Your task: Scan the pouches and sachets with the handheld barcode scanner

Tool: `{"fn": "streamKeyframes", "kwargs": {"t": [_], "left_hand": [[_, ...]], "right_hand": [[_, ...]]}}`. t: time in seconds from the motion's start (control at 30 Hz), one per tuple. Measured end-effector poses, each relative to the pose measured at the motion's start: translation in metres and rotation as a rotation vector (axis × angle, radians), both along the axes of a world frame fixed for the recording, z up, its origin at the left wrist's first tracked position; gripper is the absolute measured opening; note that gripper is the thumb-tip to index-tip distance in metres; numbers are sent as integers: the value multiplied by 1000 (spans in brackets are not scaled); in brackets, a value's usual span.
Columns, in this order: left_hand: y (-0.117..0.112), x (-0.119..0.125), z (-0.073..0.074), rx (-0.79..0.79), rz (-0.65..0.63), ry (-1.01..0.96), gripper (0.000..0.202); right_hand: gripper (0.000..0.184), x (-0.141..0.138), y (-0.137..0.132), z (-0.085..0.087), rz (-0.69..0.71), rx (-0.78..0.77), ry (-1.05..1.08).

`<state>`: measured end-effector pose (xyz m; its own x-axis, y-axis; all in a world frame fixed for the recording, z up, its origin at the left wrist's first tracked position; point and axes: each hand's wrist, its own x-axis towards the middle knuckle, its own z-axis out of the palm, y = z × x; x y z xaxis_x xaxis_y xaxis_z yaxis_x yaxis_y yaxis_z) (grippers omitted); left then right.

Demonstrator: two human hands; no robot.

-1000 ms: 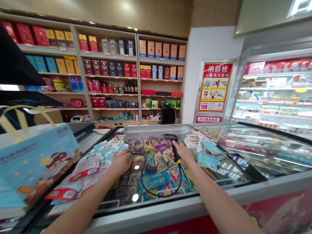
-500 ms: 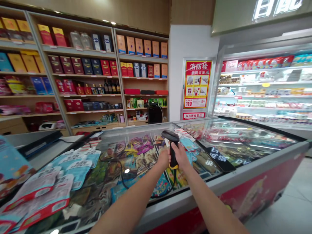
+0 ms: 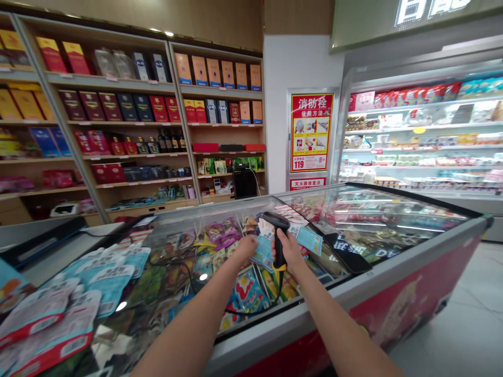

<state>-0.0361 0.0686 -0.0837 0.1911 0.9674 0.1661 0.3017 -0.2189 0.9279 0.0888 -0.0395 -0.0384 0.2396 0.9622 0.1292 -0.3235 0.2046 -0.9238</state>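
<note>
My right hand [image 3: 290, 252] is wrapped round the handle of a black barcode scanner [image 3: 276, 230] with a yellow band, held upright over the glass lid of a chest freezer [image 3: 275, 324]. Its black cable [image 3: 188, 272] loops across the glass to the left. My left hand [image 3: 247, 246] is closed on a light blue snack packet [image 3: 264, 252] just left of the scanner. More blue and white packets [image 3: 310, 238] lie on the glass right behind the scanner.
A spread of blue and red pouches [image 3: 78, 298] covers the freezer's left end. Wooden shelves of boxed goods [image 3: 149, 110] line the back wall. A red fire notice [image 3: 311, 131] hangs beside an open chiller [image 3: 424, 136] on the right. Tiled floor [image 3: 463, 335] lies to the right.
My left hand left the pouches at the left, crossed to the scanner and has taken up a blue packet. The view swung to the right; the right hand kept the scanner.
</note>
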Motion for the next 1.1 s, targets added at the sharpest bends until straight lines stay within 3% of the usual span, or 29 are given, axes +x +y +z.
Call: {"fn": "streamKeyframes", "kwargs": {"t": [0.1, 0.17, 0.27, 0.57, 1.1], "left_hand": [[9, -37, 6, -73, 130, -91, 7], [15, -56, 9, 27, 239, -230, 10], [24, -71, 10, 190, 291, -406, 17], [35, -70, 11, 240, 358, -537, 26], [34, -73, 9, 262, 354, -558, 23]], "right_hand": [[43, -13, 13, 3, 26, -29, 16], [44, -22, 20, 2, 53, -32, 20], [45, -29, 24, -4, 117, -58, -42], [37, -17, 5, -16, 266, -157, -253], [37, -20, 3, -17, 307, -159, -262]]}}
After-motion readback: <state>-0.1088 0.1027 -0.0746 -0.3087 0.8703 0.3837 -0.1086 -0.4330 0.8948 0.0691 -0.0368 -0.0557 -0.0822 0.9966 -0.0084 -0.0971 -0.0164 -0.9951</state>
